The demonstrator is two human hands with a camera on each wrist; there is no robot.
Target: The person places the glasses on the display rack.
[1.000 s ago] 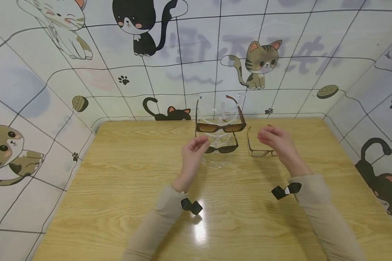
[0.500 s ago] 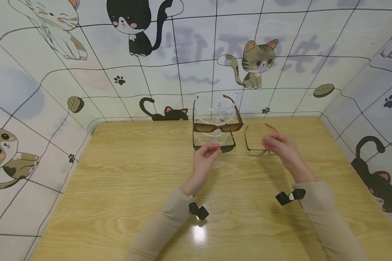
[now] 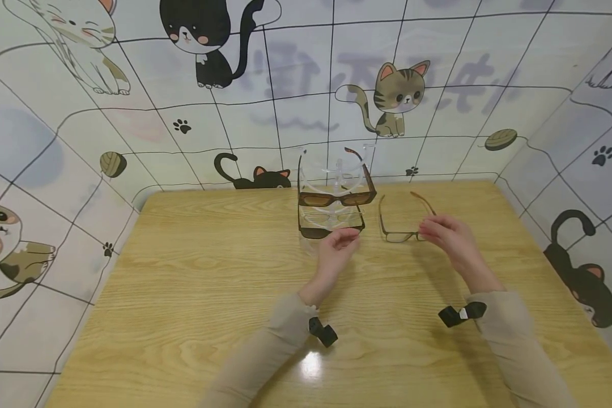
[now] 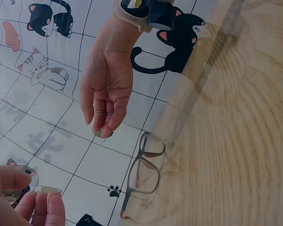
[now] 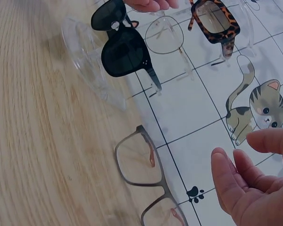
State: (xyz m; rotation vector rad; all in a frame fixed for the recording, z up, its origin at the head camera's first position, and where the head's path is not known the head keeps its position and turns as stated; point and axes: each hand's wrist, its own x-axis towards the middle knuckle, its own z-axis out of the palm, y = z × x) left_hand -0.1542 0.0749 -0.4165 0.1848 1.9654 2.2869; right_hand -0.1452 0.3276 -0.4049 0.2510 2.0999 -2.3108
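My left hand (image 3: 334, 258) hovers in front of the clear display stand (image 5: 80, 52), fingers loosely bent with nothing between them. Its fingertips overlap the lens of the black sunglasses (image 5: 125, 54) on the stand's lowest tier. Thin wire-rimmed glasses (image 5: 146, 40) sit one tier up, and brown tortoiseshell sunglasses (image 3: 336, 199) above those. On the table to the right, unfolded grey-framed glasses (image 5: 146, 184) stand with orange-tipped temples pointing back. Over their right lens, in the head view, is my right hand (image 3: 456, 243). The right wrist view shows its thumb apart from softly bent fingers, holding nothing.
A wooden table (image 3: 194, 317) carries the stand near its back edge. White walls (image 3: 296, 124) printed with cartoon cats and grid lines rise at the back and on both sides. Small black devices (image 3: 461, 314) are strapped to both sleeves.
My left hand has moved from the stand's left side rightward and down, across its front. My right hand has drifted slightly right and down, uncovering more of the grey glasses. The head view has shifted slightly.
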